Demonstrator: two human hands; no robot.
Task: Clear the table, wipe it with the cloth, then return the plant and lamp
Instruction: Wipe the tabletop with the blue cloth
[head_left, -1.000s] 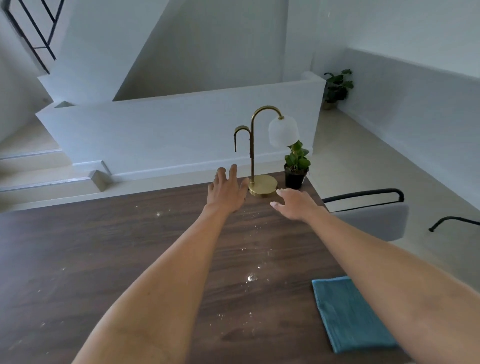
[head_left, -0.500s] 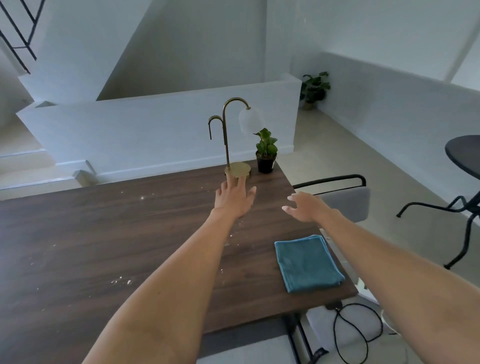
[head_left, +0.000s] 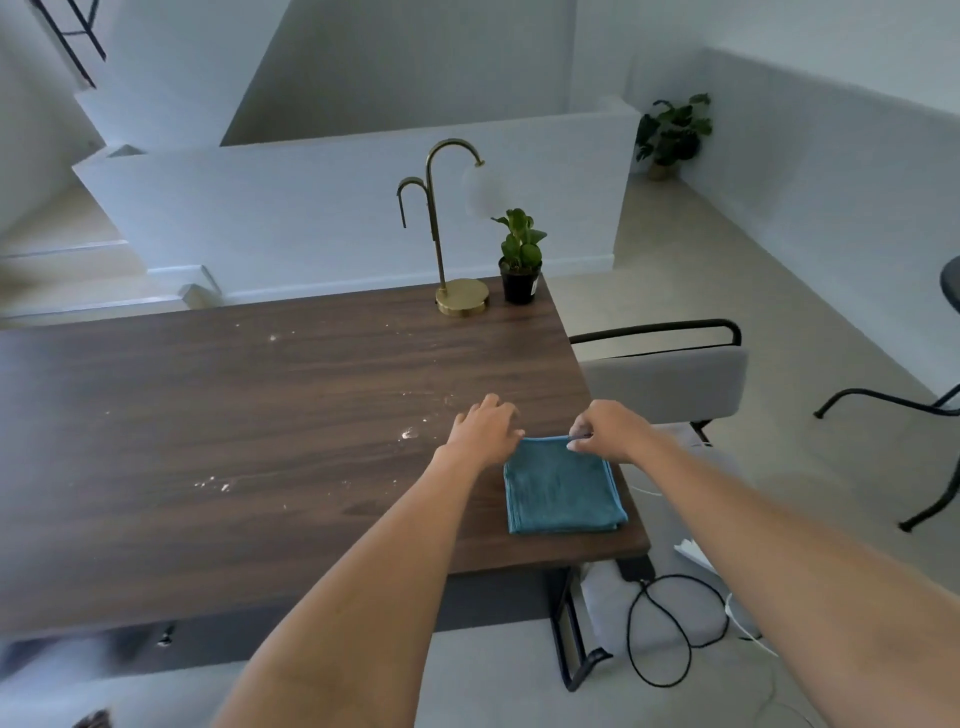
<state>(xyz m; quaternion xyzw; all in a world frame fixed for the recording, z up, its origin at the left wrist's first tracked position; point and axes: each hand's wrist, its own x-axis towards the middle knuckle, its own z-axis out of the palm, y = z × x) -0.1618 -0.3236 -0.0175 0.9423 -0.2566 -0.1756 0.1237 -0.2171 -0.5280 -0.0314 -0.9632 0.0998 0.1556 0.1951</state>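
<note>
A folded teal cloth (head_left: 563, 488) lies near the right front corner of the dark wooden table (head_left: 208, 441). My right hand (head_left: 605, 428) pinches the cloth's far edge. At the cloth's far left corner my left hand (head_left: 485, 426) touches down with curled fingers; whether it holds the cloth is unclear. At the table's far right corner stand a brass lamp (head_left: 454, 249) with a white shade and a small potted plant (head_left: 521, 260) in a black pot. White crumbs (head_left: 408, 434) are scattered over the tabletop.
A grey chair (head_left: 665, 379) with a black arm stands at the table's right side. Black cable (head_left: 670, 629) loops on the floor by the table leg. A second dark chair and round table sit at the far right. A low white wall runs behind the table.
Both hands drew back from near the lamp and came down onto the cloth's far edge. The camera pulled back, showing more of the table's front edge and the floor.
</note>
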